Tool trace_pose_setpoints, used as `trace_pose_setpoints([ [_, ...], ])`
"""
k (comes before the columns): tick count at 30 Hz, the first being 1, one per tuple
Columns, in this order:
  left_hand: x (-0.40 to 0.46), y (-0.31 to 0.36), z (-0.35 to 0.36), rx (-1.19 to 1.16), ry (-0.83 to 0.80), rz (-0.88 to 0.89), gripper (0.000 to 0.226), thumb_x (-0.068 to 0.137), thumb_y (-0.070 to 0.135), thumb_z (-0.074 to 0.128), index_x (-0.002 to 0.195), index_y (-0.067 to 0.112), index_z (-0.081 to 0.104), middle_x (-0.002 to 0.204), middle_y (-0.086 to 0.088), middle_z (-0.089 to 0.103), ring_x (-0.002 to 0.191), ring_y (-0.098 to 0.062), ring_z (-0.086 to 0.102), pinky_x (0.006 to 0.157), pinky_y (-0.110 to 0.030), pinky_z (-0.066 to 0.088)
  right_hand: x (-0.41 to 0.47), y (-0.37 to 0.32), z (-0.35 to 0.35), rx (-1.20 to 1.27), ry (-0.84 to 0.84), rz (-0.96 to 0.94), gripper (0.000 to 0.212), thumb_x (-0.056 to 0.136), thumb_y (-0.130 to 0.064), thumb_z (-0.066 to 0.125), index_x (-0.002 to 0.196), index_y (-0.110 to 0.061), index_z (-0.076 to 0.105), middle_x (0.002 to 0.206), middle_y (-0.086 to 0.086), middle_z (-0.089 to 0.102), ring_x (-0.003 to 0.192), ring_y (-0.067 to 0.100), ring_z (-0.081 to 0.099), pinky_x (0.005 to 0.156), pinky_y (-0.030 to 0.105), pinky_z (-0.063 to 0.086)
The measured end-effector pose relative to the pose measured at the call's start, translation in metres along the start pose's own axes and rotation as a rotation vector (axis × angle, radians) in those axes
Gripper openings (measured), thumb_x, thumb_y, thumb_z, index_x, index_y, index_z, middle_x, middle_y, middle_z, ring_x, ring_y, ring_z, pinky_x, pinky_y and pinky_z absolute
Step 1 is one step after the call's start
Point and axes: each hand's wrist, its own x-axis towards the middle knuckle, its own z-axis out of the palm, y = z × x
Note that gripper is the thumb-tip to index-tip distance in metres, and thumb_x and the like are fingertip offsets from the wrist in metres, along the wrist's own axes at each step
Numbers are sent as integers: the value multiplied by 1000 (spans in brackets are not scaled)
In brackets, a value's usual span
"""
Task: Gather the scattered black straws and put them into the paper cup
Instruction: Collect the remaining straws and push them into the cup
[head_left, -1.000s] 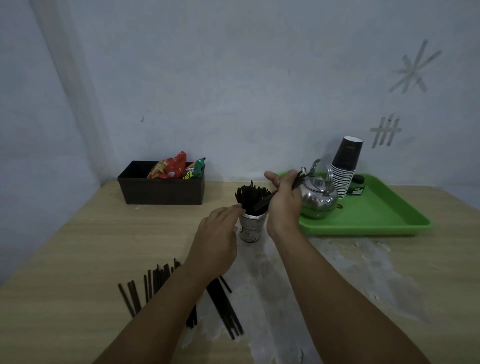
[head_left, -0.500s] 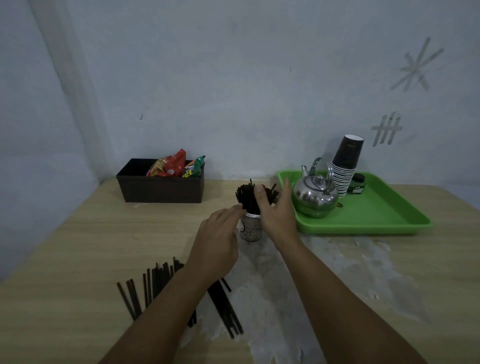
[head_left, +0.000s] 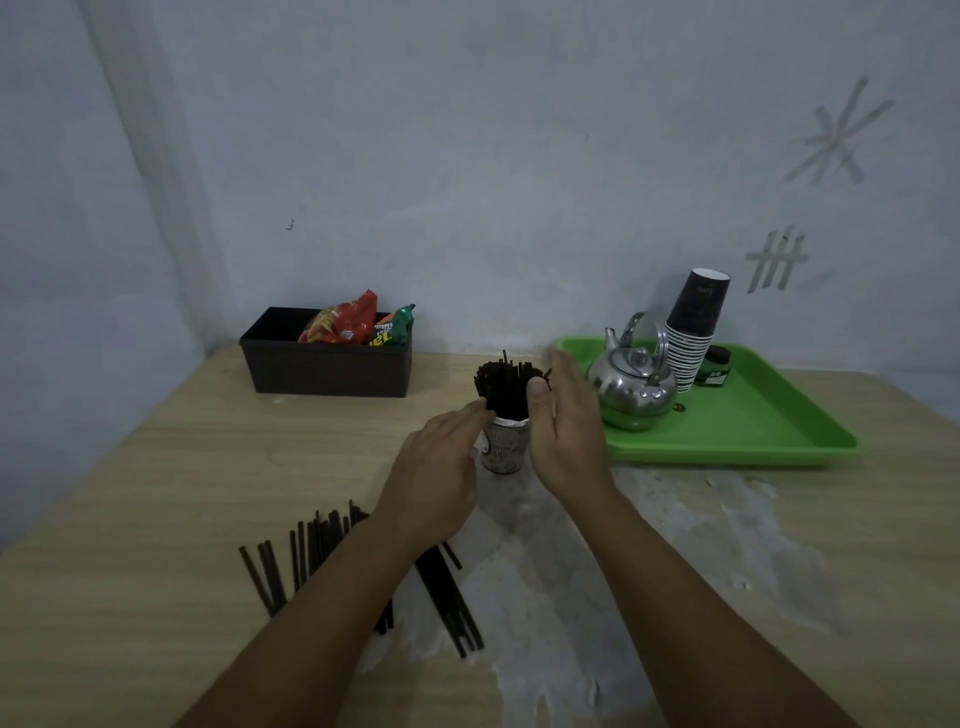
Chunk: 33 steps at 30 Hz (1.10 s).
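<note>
A white printed paper cup (head_left: 502, 451) stands mid-table with a bunch of black straws (head_left: 503, 387) sticking up out of it. My left hand (head_left: 439, 475) is at the cup's left side, fingertips touching its rim and the straws. My right hand (head_left: 563, 423) is open and flat beside the cup's right side, thumb against the straws, holding nothing. Several loose black straws (head_left: 311, 545) lie on the table at the near left, partly hidden under my left forearm, and more (head_left: 449, 603) lie between my arms.
A brown box (head_left: 326, 364) with snack packets sits at the back left. At the back right a green tray (head_left: 737, 431) carries a steel kettle (head_left: 636, 387), a stack of paper cups (head_left: 693, 332) and a small dark jar (head_left: 714, 366). The wall is close behind.
My right hand has pushed the straws it held into the cup and let go, then opened flat beside the cup. My left hand stayed at the cup's left side.
</note>
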Motion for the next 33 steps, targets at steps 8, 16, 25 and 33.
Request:
trace_pose_setpoints([
  [8,-28,-7,-39,13,-13,-139,29,92,30,52,119,23,61,121,5,63,114,-16,53,97,-32,40,-62,-30,-9,115,110,62,23,98,-28,55,77,-23,64,66,-10,52,61,6,49,57,26,39],
  [16,-82,-23,-87,33,74,-357,26,91,29,56,115,23,64,114,6,66,102,-15,59,88,-30,45,-98,-60,8,-377,-514,224,42,97,-48,45,122,-21,65,118,4,63,107,25,58,86,34,49],
  [25,-138,-40,-94,168,120,-443,23,81,25,52,97,21,68,95,3,67,91,-21,57,81,-37,46,-119,-98,36,-559,-651,207,61,95,-61,38,123,-10,55,126,12,44,118,30,40,91,37,40],
  [33,-142,-34,-90,129,154,-422,22,86,8,56,104,14,66,101,-2,66,98,-21,53,83,-32,42,-128,-115,48,-509,-663,198,68,91,-68,40,119,-9,56,122,13,46,116,29,43,86,35,40],
])
